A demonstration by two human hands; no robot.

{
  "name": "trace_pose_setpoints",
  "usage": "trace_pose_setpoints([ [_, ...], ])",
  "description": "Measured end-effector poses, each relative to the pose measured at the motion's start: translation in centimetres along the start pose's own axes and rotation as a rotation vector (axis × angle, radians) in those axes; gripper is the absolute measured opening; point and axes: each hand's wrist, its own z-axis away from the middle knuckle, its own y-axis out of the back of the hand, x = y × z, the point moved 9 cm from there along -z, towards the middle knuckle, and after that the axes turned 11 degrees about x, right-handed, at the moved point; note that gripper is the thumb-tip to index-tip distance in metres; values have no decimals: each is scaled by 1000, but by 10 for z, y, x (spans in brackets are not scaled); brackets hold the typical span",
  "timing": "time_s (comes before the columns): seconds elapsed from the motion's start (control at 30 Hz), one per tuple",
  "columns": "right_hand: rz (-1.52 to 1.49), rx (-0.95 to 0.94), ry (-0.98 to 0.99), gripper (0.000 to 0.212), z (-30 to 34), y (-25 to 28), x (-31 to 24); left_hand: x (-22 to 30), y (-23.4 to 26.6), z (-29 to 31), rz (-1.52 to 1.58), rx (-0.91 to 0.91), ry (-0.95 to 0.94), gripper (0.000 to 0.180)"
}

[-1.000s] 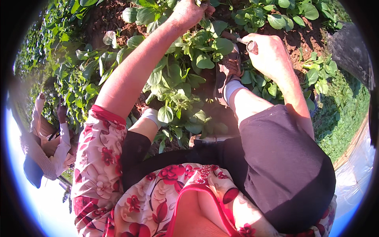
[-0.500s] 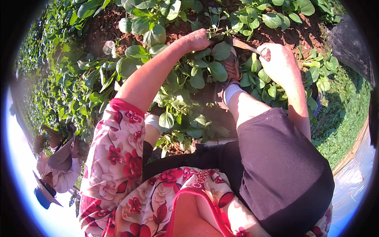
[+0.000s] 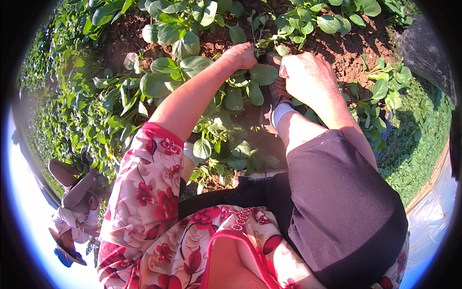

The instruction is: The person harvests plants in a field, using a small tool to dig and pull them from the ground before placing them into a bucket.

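Note:
My left hand (image 3: pixel 243 55) is closed in a fist low among the greens, beside the thin stems of a small grey-green plant (image 3: pixel 258 24). What its fingers grip is hidden. My right hand (image 3: pixel 310 72) is wrapped round a narrow-bladed hand tool, just right of the left hand. Its blade is now almost wholly hidden by the hand. Broad-leaved greens (image 3: pixel 263 74) stick out under my left wrist. Between and below the hands is my brown shoe (image 3: pixel 278 89), close to the plants.
More leafy greens (image 3: pixel 185 45) grow in rows in reddish soil (image 3: pixel 358 43). A dark grey sheet (image 3: pixel 428 53) lies at the upper right. Another person (image 3: pixel 77 202) in a hat is bent over at the far left. Pale plastic sheeting (image 3: pixel 435 202) edges the right side.
My right hand has moved left and slightly down toward my left hand, taking the tool's blade out of sight. My left hand has shifted slightly down. The other person has changed posture.

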Motion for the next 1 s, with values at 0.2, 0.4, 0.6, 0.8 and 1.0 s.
trace_pose_setpoints([
  [0.2,-10,-48,15,14,-11,-6,-12,-6,-5,3,-12,-151,174,42],
  [0.4,-28,-8,142,15,-28,-25,-31,-42,-25,-2,151,-127,156,40],
  [0.6,-169,32,-57,16,-10,-11,5,5,-21,-8,-41,-65,41,37],
  [0.8,-330,106,-175,21,1,-42,57,13,-14,10,11,-242,84,45],
  [1.0,-475,161,-211,23,3,-58,60,-35,5,17,413,120,308,28],
])
